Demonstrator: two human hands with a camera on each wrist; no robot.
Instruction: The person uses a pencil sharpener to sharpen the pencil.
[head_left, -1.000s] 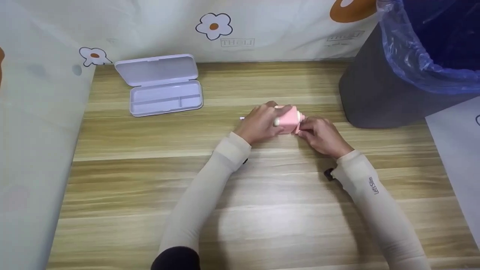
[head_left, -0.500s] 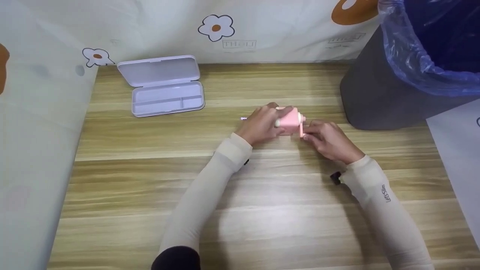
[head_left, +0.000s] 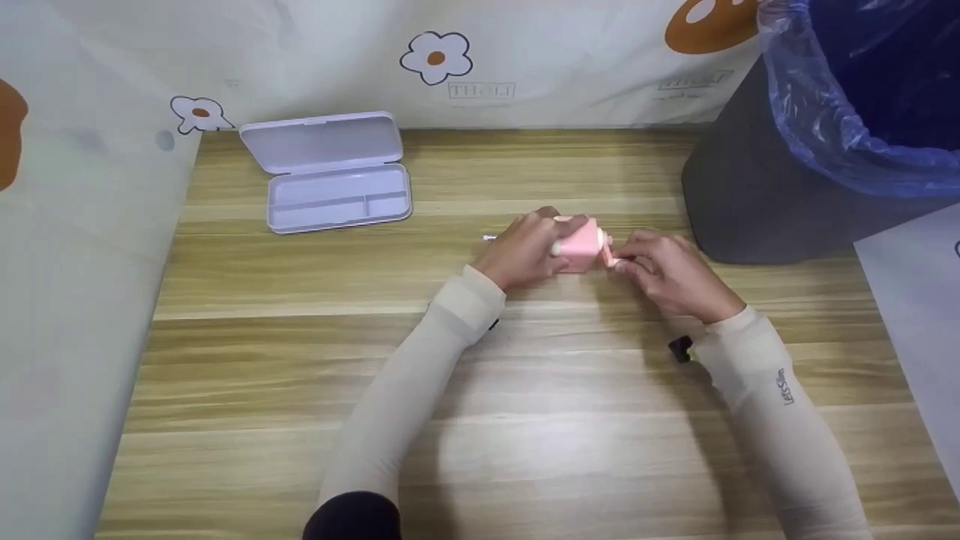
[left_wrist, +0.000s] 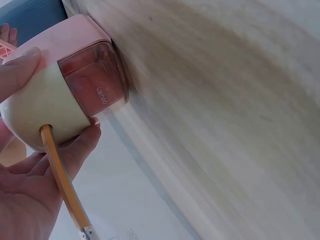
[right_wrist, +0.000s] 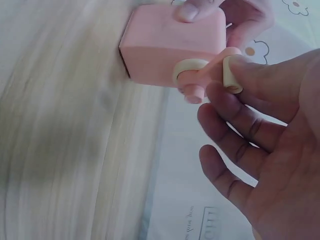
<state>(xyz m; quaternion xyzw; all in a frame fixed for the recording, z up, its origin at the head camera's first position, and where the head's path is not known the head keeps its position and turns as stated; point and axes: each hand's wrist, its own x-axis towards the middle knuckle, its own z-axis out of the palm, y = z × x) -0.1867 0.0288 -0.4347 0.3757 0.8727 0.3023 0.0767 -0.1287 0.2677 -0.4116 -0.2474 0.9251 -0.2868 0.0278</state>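
Note:
My left hand [head_left: 520, 249] grips a pink and cream crank pencil sharpener [head_left: 579, 244] low over the wooden table, thumb and fingers on opposite sides of it. In the left wrist view, a yellow pencil [left_wrist: 63, 175] sticks out of the hole in the sharpener's cream face, and a clear shavings drawer [left_wrist: 95, 82] shows on one side. At the sharpener's right end, my right hand [head_left: 673, 271] pinches the cream knob [right_wrist: 231, 76] of the pink crank handle [right_wrist: 214, 64] between thumb and index finger. Its other fingers are loosely bent and touch nothing.
A pale lilac pencil case [head_left: 341, 214] lies open at the back left, its compartments bare. On the right stands a dark grey bin [head_left: 742, 172] with a blue liner. A flowered sheet [head_left: 315, 67] hangs behind the table, and a white sheet [head_left: 911, 285] lies at the right edge.
The crank handle has changed angle, and my right hand has moved round with it and slightly to the right. My left hand keeps its hold on the pencil sharpener in the same spot.

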